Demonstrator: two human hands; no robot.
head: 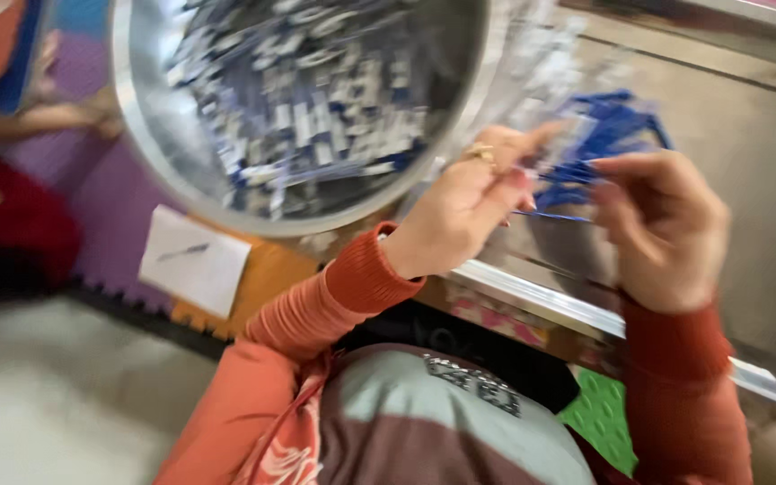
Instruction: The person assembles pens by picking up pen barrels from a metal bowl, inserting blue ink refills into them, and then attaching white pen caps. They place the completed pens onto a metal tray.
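Head cam, steep downward, close over lap.

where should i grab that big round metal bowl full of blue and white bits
Probably the rolled rim of the big round steel bowl, nearest side, from below-left: that edge is bare there, while the left hand and right hand crowd the other side.

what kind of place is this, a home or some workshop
Likely an informal, home-style piecework spot on the floor, not a factory. Coloured foam floor mats lie underfoot, a big metal bowl holds many small blue and white pieces, and both hands, left hand and right hand, work a blue plastic piece.
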